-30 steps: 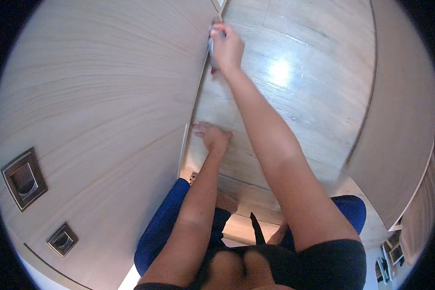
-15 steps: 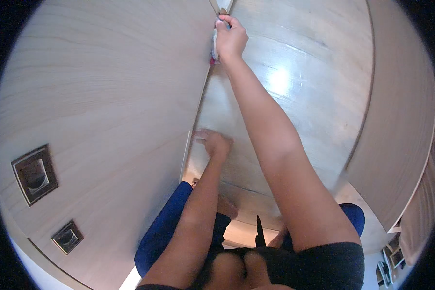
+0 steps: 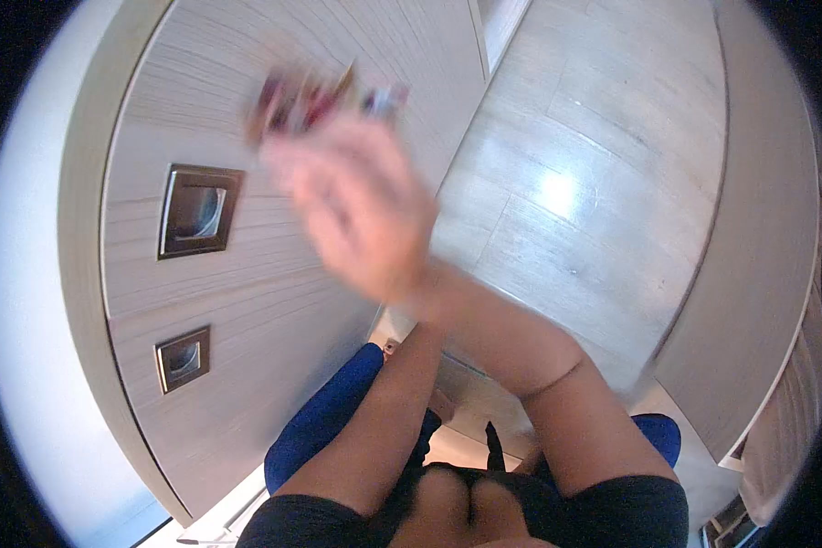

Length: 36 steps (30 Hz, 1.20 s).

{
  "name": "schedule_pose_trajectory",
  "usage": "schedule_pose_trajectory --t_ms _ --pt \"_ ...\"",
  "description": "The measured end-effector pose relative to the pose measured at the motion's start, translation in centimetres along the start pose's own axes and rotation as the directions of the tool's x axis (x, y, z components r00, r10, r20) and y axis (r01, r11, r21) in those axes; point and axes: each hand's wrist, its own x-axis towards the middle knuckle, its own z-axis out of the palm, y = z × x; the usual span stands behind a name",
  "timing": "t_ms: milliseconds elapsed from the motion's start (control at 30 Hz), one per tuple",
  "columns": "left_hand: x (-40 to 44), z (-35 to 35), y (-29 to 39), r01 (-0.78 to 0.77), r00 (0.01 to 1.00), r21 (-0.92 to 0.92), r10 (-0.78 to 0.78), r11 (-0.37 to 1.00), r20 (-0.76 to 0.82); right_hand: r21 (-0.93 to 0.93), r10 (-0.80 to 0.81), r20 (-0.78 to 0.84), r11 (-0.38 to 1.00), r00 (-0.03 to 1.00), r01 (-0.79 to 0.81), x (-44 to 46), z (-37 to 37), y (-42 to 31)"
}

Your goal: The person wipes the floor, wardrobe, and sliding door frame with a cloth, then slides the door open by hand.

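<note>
My right hand (image 3: 361,205) is raised in front of the light wood door, blurred by motion. Its fingers are closed on a crumpled, multicoloured cloth (image 3: 306,100), with red, white and blue parts, that sticks out beyond the fingertips. The left forearm (image 3: 384,411) reaches up from below and passes behind the right wrist, which hides my left hand. On the door (image 3: 274,283), to the left of my hands, are a larger square metal fitting (image 3: 201,212) and a smaller one (image 3: 184,358).
Pale plank floor (image 3: 521,228) stretches to the right of the door. A wood panel (image 3: 749,228) bounds it on the right, with hanging beige fabric (image 3: 781,438) beside it. A white wall (image 3: 36,320) stands at the far left.
My right hand has come up from the door's lower edge, toward the left and nearer the camera, with the cloth. My left hand has gone out of sight. The view has shifted left.
</note>
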Motion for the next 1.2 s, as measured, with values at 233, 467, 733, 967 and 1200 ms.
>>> schedule_pose_trajectory --t_ms 233,467,733,967,1200 --pt "0.1 0.2 -0.6 0.047 0.999 -0.076 -0.046 0.996 0.011 -0.036 0.233 0.064 0.972 0.97 -0.231 2.3 1.6 2.4" --pt "0.1 0.9 -1.5 0.073 0.997 -0.112 -0.073 0.991 0.009 0.019 0.037 0.188 0.999 0.981 -0.041 -1.6 2.4 -0.5" --pt "-0.9 0.1 -0.5 0.097 0.995 -0.114 -0.097 0.989 0.001 0.192 0.033 0.34 0.976 0.94 -0.104 -2.2 -0.9 -4.7" --pt "-0.3 0.6 -0.2 0.114 0.993 -0.147 -0.118 0.983 -0.016 0.066 0.105 0.12 0.991 0.987 -0.113 -0.8 -0.1 -1.5" --pt "0.3 0.9 0.2 0.13 0.979 -0.303 -0.172 0.944 -0.114 0.113 0.049 0.118 0.992 0.992 -0.062 3.0 1.1 -1.3"
